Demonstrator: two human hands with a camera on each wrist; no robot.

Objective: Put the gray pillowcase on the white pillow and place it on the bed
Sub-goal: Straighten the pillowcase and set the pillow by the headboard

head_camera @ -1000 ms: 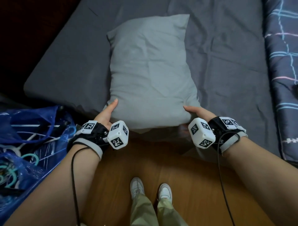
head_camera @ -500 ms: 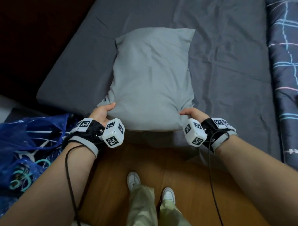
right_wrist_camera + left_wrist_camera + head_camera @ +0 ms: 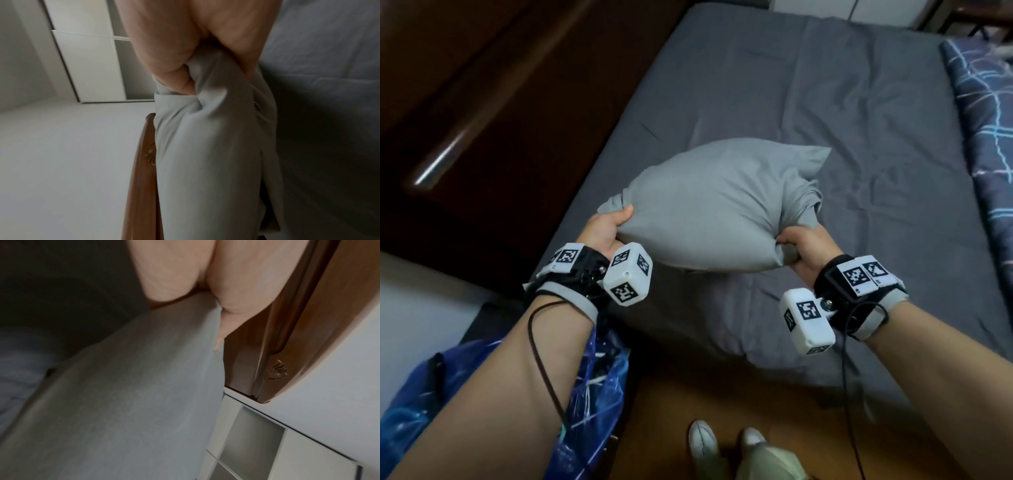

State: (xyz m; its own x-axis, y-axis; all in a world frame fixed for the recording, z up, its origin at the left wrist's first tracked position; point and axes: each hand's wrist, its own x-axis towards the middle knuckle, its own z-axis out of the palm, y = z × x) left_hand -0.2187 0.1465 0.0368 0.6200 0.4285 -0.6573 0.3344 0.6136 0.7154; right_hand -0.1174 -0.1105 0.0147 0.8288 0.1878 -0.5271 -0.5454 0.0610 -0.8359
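The pillow in its gray pillowcase (image 3: 715, 205) is held up in the air above the near end of the bed (image 3: 825, 102), tilted away from me. My left hand (image 3: 607, 224) grips its near left corner with curled fingers. My right hand (image 3: 799, 245) clutches bunched fabric at the near right corner. In the left wrist view the pillowcase (image 3: 127, 394) runs out from under my left hand (image 3: 205, 280). The right wrist view shows my right hand (image 3: 195, 48) closed round gathered folds of the pillowcase (image 3: 213, 146). No white pillow surface shows.
The dark gray sheet covers the bed. A plaid blue blanket (image 3: 989, 120) lies along its right side. A dark wooden headboard (image 3: 482, 102) stands to the left. A blue plastic bag (image 3: 592, 394) sits on the wooden floor (image 3: 705, 394) by my left arm.
The pillow lay flat on the bed with my hands at its near edge; now both hands grip its corners and have lifted it off the sheet. The view has tilted up.
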